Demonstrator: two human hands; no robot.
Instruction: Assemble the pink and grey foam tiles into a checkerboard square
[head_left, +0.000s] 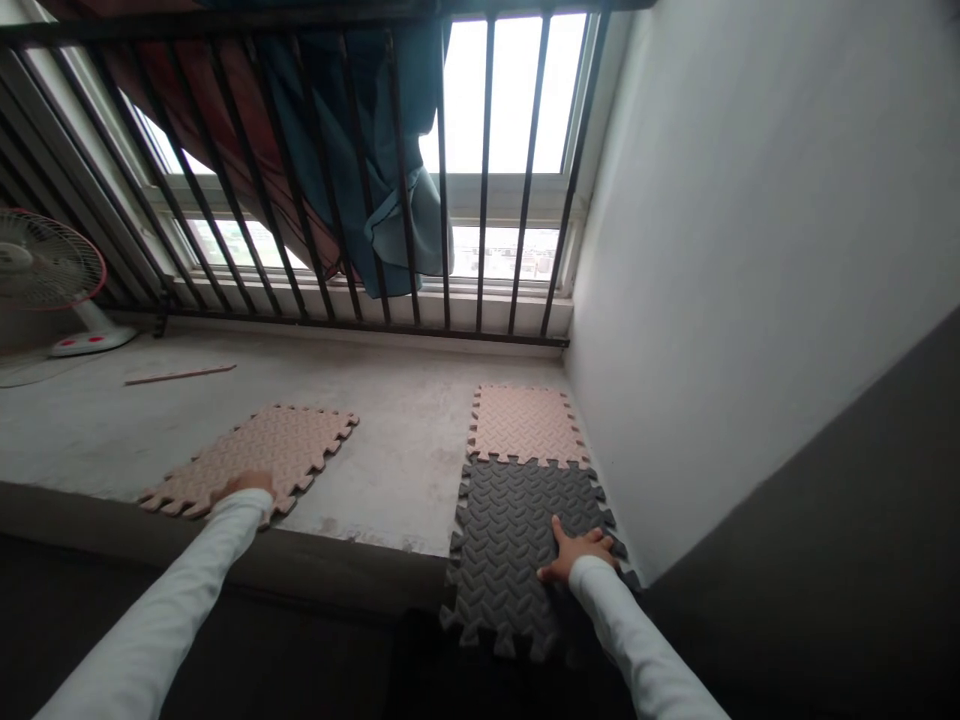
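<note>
Two beige interlocking foam floor mats and one dark grey one lie on a concrete floor. My left hand [247,486], in a white sleeve, rests on the near edge of the left beige mat [259,455], and its fingers are hidden from this angle. My right hand [577,556] lies on the dark grey mat [517,545] with its fingers spread. That mat's far edge is joined to the other beige mat [525,425], which lies against the wall side. Bare concrete separates the two groups of mats.
A white wall [735,250] runs along the right. Ahead stand dark metal window bars [480,170] with a blue curtain [352,150] behind them. A white and pink fan [52,270] stands far left, and a thin wooden strip [180,374] lies on the concrete. A raised ledge [225,530] crosses the near side.
</note>
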